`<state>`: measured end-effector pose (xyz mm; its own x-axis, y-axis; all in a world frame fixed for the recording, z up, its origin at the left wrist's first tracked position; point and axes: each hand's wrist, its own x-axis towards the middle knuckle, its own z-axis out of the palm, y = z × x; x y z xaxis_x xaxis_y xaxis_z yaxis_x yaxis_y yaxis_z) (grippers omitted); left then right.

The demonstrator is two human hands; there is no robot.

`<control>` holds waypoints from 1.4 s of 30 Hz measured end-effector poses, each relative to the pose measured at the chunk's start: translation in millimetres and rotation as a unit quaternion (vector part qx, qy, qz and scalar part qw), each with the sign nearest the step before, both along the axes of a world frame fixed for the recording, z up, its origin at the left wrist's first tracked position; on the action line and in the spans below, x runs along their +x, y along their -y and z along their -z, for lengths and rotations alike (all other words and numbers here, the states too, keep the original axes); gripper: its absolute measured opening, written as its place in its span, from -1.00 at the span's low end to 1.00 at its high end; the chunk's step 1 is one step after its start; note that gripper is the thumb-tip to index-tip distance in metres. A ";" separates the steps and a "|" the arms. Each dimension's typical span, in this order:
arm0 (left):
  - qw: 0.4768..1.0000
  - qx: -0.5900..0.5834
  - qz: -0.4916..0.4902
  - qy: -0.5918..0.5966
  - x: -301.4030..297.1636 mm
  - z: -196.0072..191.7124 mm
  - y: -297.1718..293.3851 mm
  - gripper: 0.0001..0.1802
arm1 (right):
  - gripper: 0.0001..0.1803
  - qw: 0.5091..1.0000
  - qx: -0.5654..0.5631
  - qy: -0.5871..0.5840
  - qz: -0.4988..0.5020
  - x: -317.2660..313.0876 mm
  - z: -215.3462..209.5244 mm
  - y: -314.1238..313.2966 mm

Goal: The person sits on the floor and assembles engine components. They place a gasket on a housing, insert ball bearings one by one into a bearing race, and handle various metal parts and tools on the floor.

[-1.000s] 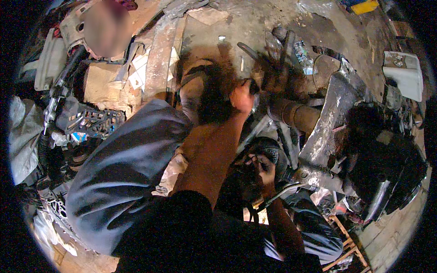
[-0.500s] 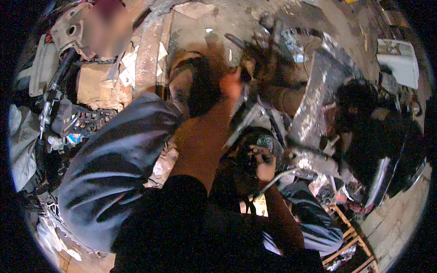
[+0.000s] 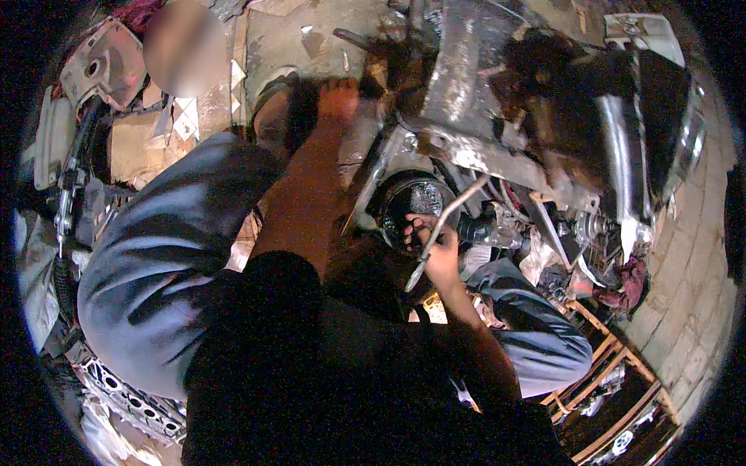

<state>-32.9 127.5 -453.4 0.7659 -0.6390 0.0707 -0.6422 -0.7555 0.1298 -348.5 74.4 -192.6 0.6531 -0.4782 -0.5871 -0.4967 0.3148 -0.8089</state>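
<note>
Right hand (image 3: 437, 250) clenched around a thin metal lever (image 3: 444, 225) beside the round engine cover (image 3: 412, 198). Left hand (image 3: 339, 97) pressed on the frame (image 3: 474, 147), grip unclear.

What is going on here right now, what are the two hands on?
A person sits over a stripped motorcycle frame on a cluttered workshop floor. The right hand grips a bent metal rod beside a dark round housing low in the frame. The left hand reaches forward and rests by the frame's front end, near a sandal; whether it holds anything cannot be told. A loose engine cover lies off to the left.
</note>
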 end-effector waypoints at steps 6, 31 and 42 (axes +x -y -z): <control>1.000 0.009 0.013 0.023 5.0 25.0 -14.6 -0.56 | -0.75 0.998 -0.063 -0.017 -0.024 -21.6 9.7 2.7; 0.448 -0.455 -0.348 -0.687 -163.0 -190.5 -45.8 -0.77 | -0.54 0.871 -0.480 -0.100 -0.033 -48.3 97.3 118.5; 0.351 -0.367 -0.335 -0.794 -194.5 -167.9 -26.6 -0.61 | -0.50 0.833 -0.551 0.041 0.029 -40.6 119.2 123.3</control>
<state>-227.4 154.1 -285.5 0.1734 -0.5343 -0.8273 0.9691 -0.0570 0.2400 -389.1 -48.9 -311.8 0.6272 -0.7288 0.2747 -0.4350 -0.6203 -0.6527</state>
